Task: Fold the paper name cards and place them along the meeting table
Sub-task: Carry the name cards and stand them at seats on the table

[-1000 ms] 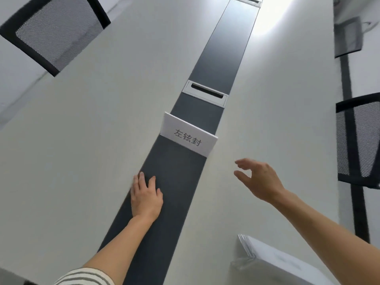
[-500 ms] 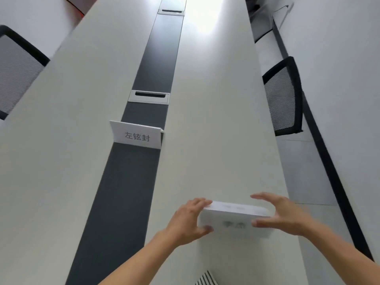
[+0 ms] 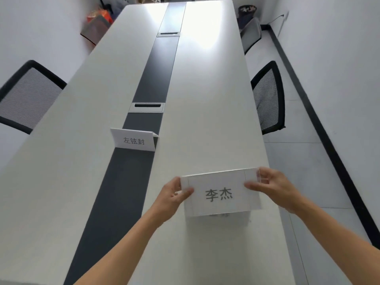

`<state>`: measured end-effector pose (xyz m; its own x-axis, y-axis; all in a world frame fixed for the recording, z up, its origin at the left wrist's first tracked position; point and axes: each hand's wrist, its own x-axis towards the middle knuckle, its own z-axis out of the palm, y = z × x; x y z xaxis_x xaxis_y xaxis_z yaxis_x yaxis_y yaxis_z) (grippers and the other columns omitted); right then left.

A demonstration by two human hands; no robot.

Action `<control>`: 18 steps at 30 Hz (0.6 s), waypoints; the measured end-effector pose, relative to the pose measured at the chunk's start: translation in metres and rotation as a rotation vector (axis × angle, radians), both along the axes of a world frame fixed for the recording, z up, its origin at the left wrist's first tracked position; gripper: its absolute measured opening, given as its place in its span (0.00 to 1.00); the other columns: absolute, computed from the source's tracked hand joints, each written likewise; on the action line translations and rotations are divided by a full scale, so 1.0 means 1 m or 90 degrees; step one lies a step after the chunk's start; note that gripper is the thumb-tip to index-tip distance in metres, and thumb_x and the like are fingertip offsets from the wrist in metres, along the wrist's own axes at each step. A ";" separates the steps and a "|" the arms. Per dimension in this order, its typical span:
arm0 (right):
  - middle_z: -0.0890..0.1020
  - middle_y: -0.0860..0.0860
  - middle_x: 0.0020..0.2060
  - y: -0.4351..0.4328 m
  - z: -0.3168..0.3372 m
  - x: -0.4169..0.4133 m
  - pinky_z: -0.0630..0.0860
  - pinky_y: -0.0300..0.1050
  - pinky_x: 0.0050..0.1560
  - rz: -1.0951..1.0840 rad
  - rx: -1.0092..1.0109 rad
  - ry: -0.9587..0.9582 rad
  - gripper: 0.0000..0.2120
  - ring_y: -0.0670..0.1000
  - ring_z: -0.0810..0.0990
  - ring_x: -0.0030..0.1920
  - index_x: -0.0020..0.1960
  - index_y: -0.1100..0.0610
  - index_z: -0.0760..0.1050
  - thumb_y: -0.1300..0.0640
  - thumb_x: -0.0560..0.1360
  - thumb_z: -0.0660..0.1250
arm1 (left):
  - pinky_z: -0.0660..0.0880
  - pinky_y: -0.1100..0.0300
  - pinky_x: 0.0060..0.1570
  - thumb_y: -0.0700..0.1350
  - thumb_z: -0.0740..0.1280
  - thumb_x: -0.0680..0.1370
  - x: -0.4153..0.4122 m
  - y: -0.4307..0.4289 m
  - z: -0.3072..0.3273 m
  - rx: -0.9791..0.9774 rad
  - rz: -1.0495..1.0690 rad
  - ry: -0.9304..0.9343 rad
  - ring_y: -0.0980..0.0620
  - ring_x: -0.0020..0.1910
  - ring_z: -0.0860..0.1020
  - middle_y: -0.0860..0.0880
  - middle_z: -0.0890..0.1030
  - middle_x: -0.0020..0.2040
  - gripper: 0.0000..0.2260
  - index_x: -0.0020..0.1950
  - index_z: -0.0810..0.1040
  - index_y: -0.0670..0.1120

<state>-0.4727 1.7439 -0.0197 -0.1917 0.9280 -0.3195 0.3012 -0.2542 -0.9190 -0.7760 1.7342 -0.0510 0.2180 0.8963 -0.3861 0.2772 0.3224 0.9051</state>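
Observation:
A white paper name card (image 3: 220, 194) with two dark printed characters is held up over the right half of the long white meeting table (image 3: 86, 157). My left hand (image 3: 174, 194) pinches its left edge and my right hand (image 3: 271, 186) pinches its upper right edge. More white paper shows just under the card's bottom edge. A folded name card (image 3: 134, 139) with three characters stands upright on the table's dark centre strip (image 3: 127, 192), further away and to the left.
Two grey cable boxes (image 3: 147, 107) (image 3: 168, 34) sit in the centre strip. Mesh-backed chairs stand at the left (image 3: 28, 95) and right (image 3: 267, 97) sides, another (image 3: 251, 36) further back. Bags (image 3: 98, 21) lie on the floor at the far left.
My left hand left the dark strip and both hands went to the paper stack on the right. They have lifted a card, its printed face towards me. The view swung up along the table.

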 end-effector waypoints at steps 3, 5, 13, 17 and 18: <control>0.85 0.52 0.37 0.013 0.010 -0.010 0.79 0.42 0.41 -0.054 -0.016 0.112 0.21 0.50 0.83 0.38 0.42 0.62 0.79 0.46 0.61 0.79 | 0.76 0.51 0.58 0.54 0.67 0.76 0.001 -0.008 0.024 -0.036 0.074 -0.090 0.50 0.56 0.81 0.49 0.84 0.56 0.18 0.61 0.75 0.46; 0.83 0.55 0.37 0.018 0.009 -0.020 0.76 0.43 0.36 -0.080 -0.063 0.146 0.24 0.53 0.81 0.36 0.42 0.61 0.78 0.44 0.58 0.78 | 0.78 0.49 0.54 0.55 0.68 0.73 -0.003 -0.019 0.033 -0.074 0.092 -0.141 0.49 0.57 0.81 0.49 0.83 0.57 0.21 0.63 0.74 0.49; 0.85 0.56 0.45 0.006 -0.016 -0.046 0.79 0.49 0.46 -0.062 -0.150 0.124 0.22 0.53 0.84 0.43 0.52 0.60 0.79 0.41 0.74 0.65 | 0.79 0.45 0.51 0.48 0.71 0.71 -0.038 -0.071 0.022 -0.207 0.160 -0.231 0.42 0.58 0.79 0.42 0.81 0.61 0.23 0.66 0.73 0.47; 0.81 0.47 0.55 -0.009 -0.048 -0.016 0.74 0.42 0.52 -0.017 0.001 -0.098 0.35 0.44 0.79 0.56 0.63 0.48 0.73 0.34 0.60 0.71 | 0.78 0.45 0.52 0.52 0.72 0.67 -0.065 -0.093 0.006 -0.244 0.230 -0.253 0.41 0.57 0.78 0.42 0.80 0.61 0.27 0.65 0.75 0.48; 0.78 0.44 0.58 -0.014 -0.059 -0.008 0.73 0.42 0.53 0.032 -0.012 -0.146 0.39 0.44 0.76 0.59 0.67 0.45 0.70 0.35 0.58 0.74 | 0.78 0.44 0.53 0.53 0.73 0.65 -0.073 -0.096 0.000 -0.254 0.254 -0.255 0.41 0.58 0.78 0.42 0.80 0.62 0.28 0.64 0.75 0.49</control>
